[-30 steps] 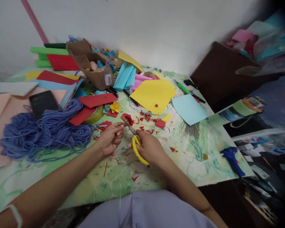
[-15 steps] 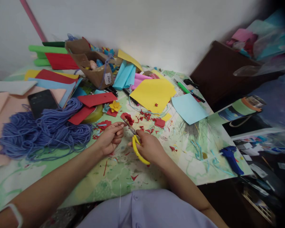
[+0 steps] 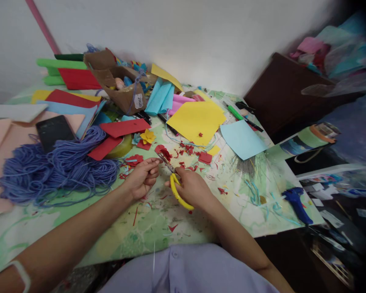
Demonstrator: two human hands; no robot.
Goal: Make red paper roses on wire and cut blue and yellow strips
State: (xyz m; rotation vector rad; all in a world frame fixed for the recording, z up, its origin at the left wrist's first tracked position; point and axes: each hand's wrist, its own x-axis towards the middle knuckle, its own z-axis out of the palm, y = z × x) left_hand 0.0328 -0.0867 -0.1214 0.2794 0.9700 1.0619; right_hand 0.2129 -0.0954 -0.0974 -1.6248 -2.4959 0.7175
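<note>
Head view: right grip [image 3: 192, 188] clamped on yellow scissors [image 3: 176, 191] over the worktop [image 3: 152, 230], blades just beside the left grip [image 3: 142, 178] — curled, can't tell if it's pinching anything. One slip with the tips this close could nick that hand.

The tabletop [image 3: 152, 232], covered by a paint-marked green and white sheet, carries a tangle of blue cord [image 3: 57, 171], a yellow paper sheet [image 3: 197, 122], a pale blue paper sheet [image 3: 242, 140], a cardboard box [image 3: 118, 87], a blue glue gun [image 3: 297, 205], and scattered red paper scraps [image 3: 186, 152].
</note>
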